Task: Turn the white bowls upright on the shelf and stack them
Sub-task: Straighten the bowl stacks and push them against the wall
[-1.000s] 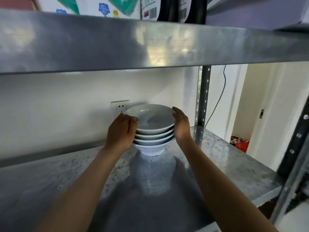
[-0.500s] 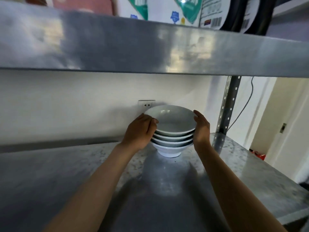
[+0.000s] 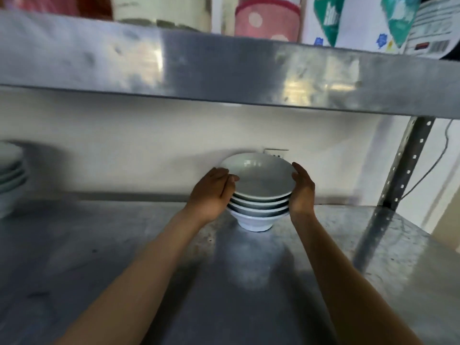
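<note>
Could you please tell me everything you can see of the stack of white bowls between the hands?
The stack of white bowls holds four glossy, ceramic-looking bowls, all upright and nested, with only the lowest one's foot resting on the metal shelf. It stands near the back wall, just in front of a wall socket. The top bowl looks empty. The left hand and right hand press against opposite sides of the rims, palms facing inward.

A stack of white bowls (image 3: 258, 195) sits upright on the metal shelf (image 3: 124, 245). The left hand (image 3: 211, 192) and right hand (image 3: 302, 192) press its sides. More bowls (image 3: 10, 170), a bit blurry, stand far left.
</note>
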`<state>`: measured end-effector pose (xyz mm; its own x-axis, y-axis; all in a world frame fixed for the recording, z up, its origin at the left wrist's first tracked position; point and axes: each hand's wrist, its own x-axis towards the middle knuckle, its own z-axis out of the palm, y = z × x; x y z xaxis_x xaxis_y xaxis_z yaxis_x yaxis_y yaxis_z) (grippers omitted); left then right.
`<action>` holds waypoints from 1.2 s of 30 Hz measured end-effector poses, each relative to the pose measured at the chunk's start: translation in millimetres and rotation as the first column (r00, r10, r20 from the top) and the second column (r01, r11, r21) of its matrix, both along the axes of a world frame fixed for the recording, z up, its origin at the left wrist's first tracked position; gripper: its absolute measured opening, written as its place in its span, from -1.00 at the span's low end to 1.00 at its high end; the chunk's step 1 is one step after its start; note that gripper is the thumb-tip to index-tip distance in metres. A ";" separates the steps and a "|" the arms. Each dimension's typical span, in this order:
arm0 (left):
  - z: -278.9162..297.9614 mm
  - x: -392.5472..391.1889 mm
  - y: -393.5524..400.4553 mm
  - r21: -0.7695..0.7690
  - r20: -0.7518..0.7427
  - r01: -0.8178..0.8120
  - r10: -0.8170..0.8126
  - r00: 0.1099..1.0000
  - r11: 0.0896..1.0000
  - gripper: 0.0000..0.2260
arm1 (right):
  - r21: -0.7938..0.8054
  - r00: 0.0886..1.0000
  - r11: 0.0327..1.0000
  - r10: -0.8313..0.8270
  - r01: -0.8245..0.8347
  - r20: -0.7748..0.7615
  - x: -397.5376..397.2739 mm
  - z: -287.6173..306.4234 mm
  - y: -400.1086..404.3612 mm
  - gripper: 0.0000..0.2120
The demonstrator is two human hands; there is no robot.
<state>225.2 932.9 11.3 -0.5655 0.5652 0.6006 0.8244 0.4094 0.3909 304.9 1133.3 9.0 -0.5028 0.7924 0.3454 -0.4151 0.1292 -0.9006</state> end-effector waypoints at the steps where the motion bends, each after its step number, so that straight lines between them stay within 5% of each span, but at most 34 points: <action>1: -0.6 -3.5 -11.9 0.003 0.005 -0.013 0.013 1.000 1.000 -0.67 | 0.005 1.000 1.000 0.016 -0.016 0.010 -5.0 1.5 -10.9 -0.66; 12: 7.0 -36.8 -174.6 -0.011 -0.082 -0.151 0.150 0.985 0.988 -0.66 | -0.019 0.988 0.989 0.145 -0.144 0.059 -71.3 -3.0 -161.3 -0.68; 20: 7.5 -66.3 -288.6 -0.033 -0.168 -0.313 0.303 0.938 0.949 -0.37 | -0.017 0.968 0.968 0.250 -0.249 0.032 -127.0 -3.8 -270.2 -0.66; 24: 10.4 -82.8 -325.9 -0.125 -0.249 -0.394 0.356 0.901 0.910 -0.37 | -0.008 0.963 0.965 0.263 -0.263 0.049 -151.9 -0.9 -308.3 -0.66; 29: 2.7 -105.5 -358.9 0.001 -0.268 -0.424 0.409 0.873 0.906 -0.52 | -0.008 0.948 0.949 0.316 -0.316 0.037 -183.4 -5.2 -340.7 -0.66; 32: 2.1 -113.4 -369.3 -0.061 -0.318 -0.486 0.444 0.838 0.872 -0.60 | 0.002 0.940 0.940 0.340 -0.340 0.019 -196.2 -8.6 -350.1 -0.65; 36: 6.3 -129.1 -377.2 -0.087 -0.265 -0.508 0.472 0.841 0.857 -0.50 | 0.058 0.934 0.933 0.357 -0.356 0.000 -214.5 -8.3 -357.1 -0.66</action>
